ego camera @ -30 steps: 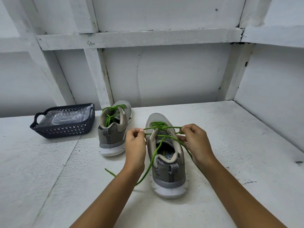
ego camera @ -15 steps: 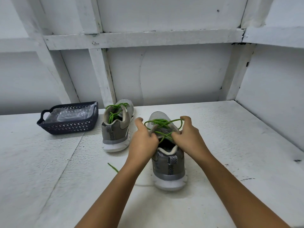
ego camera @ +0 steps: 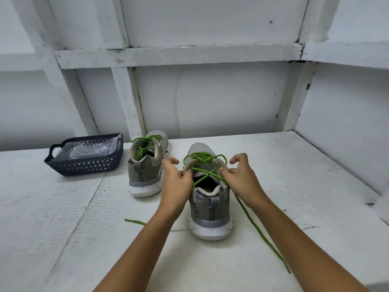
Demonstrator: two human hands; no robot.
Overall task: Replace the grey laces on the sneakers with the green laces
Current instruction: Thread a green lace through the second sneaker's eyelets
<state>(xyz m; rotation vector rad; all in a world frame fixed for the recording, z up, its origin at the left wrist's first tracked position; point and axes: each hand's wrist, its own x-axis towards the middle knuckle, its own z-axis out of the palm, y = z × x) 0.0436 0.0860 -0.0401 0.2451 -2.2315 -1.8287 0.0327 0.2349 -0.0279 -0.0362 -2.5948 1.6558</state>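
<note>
Left hand [ego camera: 175, 182] and right hand [ego camera: 242, 178] close together — fingertips [ego camera: 226, 171] tight on green lace [ego camera: 207, 175].

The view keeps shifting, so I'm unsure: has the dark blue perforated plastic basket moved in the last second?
No. The dark blue perforated plastic basket still ends just left of the white wooden wall post; only the camera shifted.
</note>
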